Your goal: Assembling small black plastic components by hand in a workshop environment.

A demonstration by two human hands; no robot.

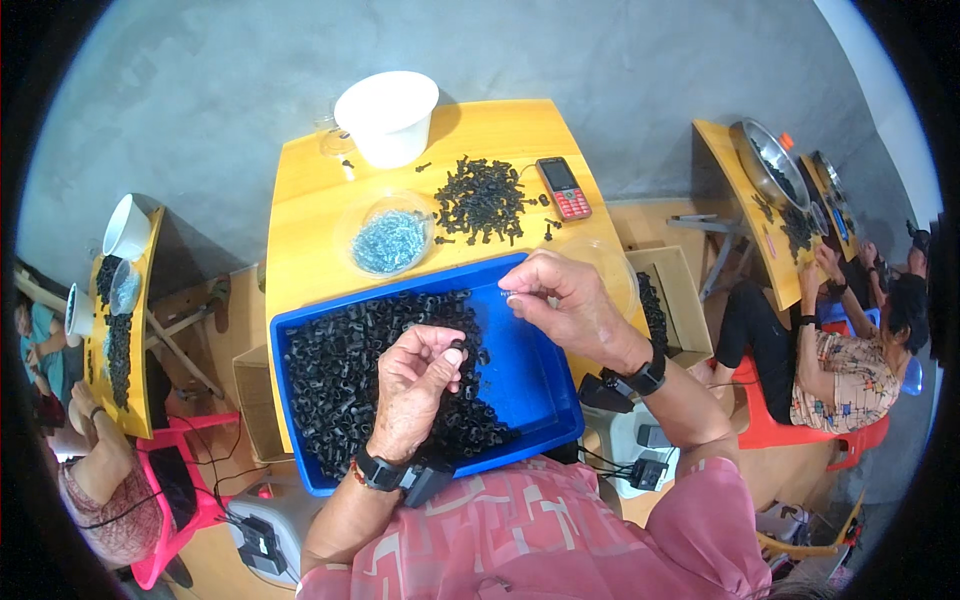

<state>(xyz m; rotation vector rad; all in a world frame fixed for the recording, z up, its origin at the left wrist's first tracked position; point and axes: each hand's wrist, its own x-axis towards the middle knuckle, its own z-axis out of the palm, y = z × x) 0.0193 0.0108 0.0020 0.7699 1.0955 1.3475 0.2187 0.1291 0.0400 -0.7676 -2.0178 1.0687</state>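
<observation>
My left hand [412, 395] is closed in a pinch on a small black plastic part [458, 346], above the heap of similar black parts [340, 375] in a blue tray [545, 400]. To its right and a little farther off, my right hand [568, 305] pinches a tiny pale, slender piece [515, 293] between thumb and forefinger over the tray's far right side; its exact kind is too small to tell. Beyond the tray, a clear round bowl [428, 250] holds many small shiny bluish pieces [388, 242]. Several black stemmed pieces [480, 200] lie in a pile beside it.
A white tub [388, 115] and a red-and-black keypad phone [565, 188] stand on the yellow table [300, 210]. Cardboard boxes [690, 300] flank the table. Other people work at side tables: one on a red chair [855, 440] at right, another near a pink chair [165, 500] at left.
</observation>
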